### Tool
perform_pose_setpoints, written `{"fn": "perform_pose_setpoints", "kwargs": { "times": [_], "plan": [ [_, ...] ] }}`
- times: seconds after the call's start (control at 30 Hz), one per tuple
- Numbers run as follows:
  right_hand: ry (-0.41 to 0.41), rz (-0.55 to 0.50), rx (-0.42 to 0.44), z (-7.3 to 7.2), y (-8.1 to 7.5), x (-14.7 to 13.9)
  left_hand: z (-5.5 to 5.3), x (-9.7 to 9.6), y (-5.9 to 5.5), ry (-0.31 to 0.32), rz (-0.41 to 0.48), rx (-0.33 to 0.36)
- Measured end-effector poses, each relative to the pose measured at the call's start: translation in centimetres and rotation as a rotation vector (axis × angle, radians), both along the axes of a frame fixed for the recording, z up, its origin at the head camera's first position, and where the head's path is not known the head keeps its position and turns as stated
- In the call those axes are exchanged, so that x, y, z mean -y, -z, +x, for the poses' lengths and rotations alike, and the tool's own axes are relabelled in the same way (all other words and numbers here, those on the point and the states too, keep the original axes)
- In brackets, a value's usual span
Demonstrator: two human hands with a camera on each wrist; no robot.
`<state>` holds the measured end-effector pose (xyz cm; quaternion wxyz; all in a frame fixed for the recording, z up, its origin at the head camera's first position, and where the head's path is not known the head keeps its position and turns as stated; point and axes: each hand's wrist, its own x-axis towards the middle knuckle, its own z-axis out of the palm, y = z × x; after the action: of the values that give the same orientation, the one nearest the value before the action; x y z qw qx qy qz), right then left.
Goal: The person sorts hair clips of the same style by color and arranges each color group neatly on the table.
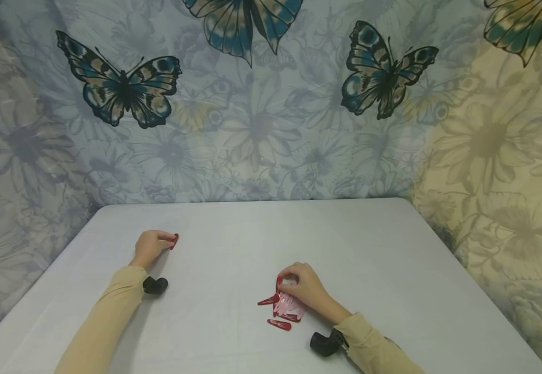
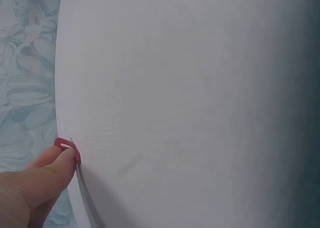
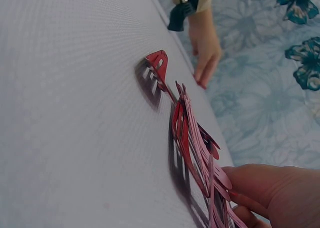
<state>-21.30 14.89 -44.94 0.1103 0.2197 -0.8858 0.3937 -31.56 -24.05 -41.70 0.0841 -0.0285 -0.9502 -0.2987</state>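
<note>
Far out on the left, my left hand [image 1: 149, 248] pinches a red snap hair clip [image 1: 175, 241] between thumb and fingertips. The left wrist view shows this red clip [image 2: 69, 148] upright at the fingertips, over the white table. My right hand [image 1: 302, 285] is at a small heap of hair clips, its thumb and fingers pinching a red clip [image 1: 278, 281] at the heap's upper edge. Pink hair clips [image 1: 288, 305] lie bunched below the fingers, partly hidden by them. Around them lie several red clips, one [image 1: 279, 325] at the near side and another [image 1: 266, 301] sticking out left.
The white table [image 1: 224, 249] reaches back to a wall hanging [image 1: 261, 156] printed with butterflies and flowers. A black wrist camera [image 1: 156, 285] sits on the left wrist, and another black camera [image 1: 325, 344] on the right.
</note>
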Motion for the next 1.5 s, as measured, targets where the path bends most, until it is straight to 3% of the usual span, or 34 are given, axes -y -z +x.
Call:
{"fn": "perform_pose_setpoints", "kwargs": {
  "times": [0.3, 0.67, 0.97, 1.5],
  "plan": [
    [0.009, 0.000, 0.009, -0.07, -0.02, 0.05, -0.05, -0.09, 0.35, -0.006, 0.001, -0.031],
    [0.007, 0.000, 0.012, -0.23, 0.09, 0.00, 0.18, -0.06, 0.56, 0.035, 0.081, -0.058],
    [0.001, -0.004, 0.000, -0.24, 0.13, -0.01, 0.31, 0.01, 0.71, 0.014, -0.004, -0.034],
    [-0.002, -0.004, 0.021, -0.18, 0.16, -0.03, 0.67, 0.04, 0.37, -0.006, -0.051, 0.016]
  ]
}}
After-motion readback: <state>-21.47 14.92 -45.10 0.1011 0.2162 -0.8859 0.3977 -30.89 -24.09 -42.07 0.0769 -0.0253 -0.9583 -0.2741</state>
